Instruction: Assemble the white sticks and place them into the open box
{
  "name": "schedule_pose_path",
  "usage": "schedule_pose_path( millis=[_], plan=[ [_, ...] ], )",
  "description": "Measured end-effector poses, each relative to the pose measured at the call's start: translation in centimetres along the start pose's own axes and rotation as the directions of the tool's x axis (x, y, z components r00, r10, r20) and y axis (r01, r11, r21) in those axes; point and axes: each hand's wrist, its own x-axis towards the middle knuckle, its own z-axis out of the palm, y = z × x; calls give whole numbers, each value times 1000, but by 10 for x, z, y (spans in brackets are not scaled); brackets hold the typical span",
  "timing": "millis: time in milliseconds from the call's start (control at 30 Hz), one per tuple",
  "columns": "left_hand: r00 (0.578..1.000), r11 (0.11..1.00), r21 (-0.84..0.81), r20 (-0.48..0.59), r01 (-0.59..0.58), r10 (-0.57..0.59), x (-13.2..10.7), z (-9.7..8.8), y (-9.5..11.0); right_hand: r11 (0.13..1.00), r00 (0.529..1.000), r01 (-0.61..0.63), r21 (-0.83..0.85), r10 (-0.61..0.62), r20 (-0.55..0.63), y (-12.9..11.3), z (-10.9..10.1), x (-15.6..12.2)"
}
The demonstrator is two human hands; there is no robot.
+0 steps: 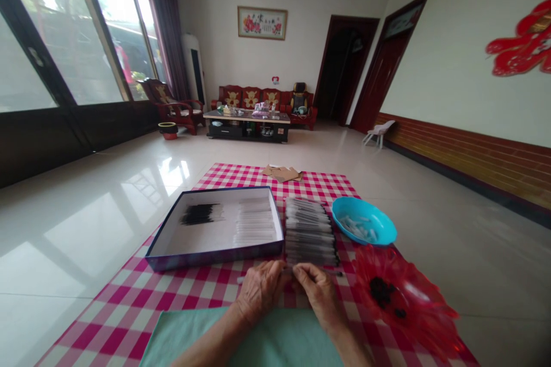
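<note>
Left hand [260, 292], 1; right hand [321, 298], 1; slim tube [331, 272] between them, 1. Clockwise from the hands: open box [215, 258], 1, at eleven o'clock; stack of slim tubes [310, 232], 1, at twelve, tubes too many to count; blue bowl [364, 206], 1, at one; red scalloped tray [404, 304], 1, at three; green cloth [258, 338], 1, at six; checked tablecloth [301, 183], 1, underneath; red sofa [249, 97], 1, far off at twelve.

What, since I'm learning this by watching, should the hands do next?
Probably lay the thin stick, pinched between the left hand and right hand, into the open box, beside its pale rows. The stick lies crosswise at the near end of the stack, and the box sits just beyond the hands, so that looks like the shortest sensible move.
</note>
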Motion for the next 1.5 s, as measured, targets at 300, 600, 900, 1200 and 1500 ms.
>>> schedule_pose_path(
  millis=[300,600,900,1200,1500],
  plan=[
    [995,997,31,-66,-75,77,2,-2,2,996,1000,-23,86,22,19,-1,-2,0],
    [993,999,-4,-108,-40,39,2,-6,4,992,998,41,-120,-45,-35,-3,3,-1],
    [992,997,-14,-102,-80,79,-1,-7,4,996,997,71,-59,-70,11,1,-2,-2],
    [990,998,10,-122,-65,66,-3,-8,3,997,997,70,-16,-70,16,-5,3,-2],
    [995,998,-48,-92,-37,32,-5,-6,1,993,992,116,-35,-114,56,3,2,-2]
  ],
)
